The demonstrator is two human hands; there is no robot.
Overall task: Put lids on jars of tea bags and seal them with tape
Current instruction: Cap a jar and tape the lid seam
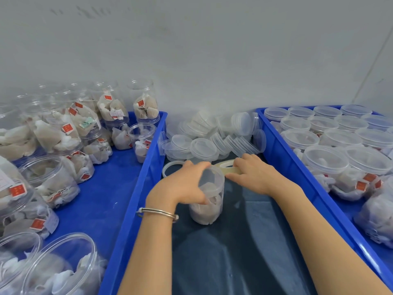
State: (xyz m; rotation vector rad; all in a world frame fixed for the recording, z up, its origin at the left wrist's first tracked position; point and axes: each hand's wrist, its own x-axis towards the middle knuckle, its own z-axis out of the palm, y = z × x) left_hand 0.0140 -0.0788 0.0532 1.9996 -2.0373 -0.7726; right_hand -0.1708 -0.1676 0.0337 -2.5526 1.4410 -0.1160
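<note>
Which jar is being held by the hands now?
The lidded jar standing on the dark cloth between the two blue trays. Only this one is gripped by the left hand, while the right hand holds tape against it.

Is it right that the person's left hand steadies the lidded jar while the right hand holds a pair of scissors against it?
Not quite. The left hand does steady the lidded jar, but the right hand holds a roll of tape against it, not scissors. The head view shows this.

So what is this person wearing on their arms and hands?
Very little. Both forearms are bare, with no sleeves in view, and neither the left hand nor the right hand has a glove. The only thing worn is a thin silver bracelet around the left wrist.
</note>
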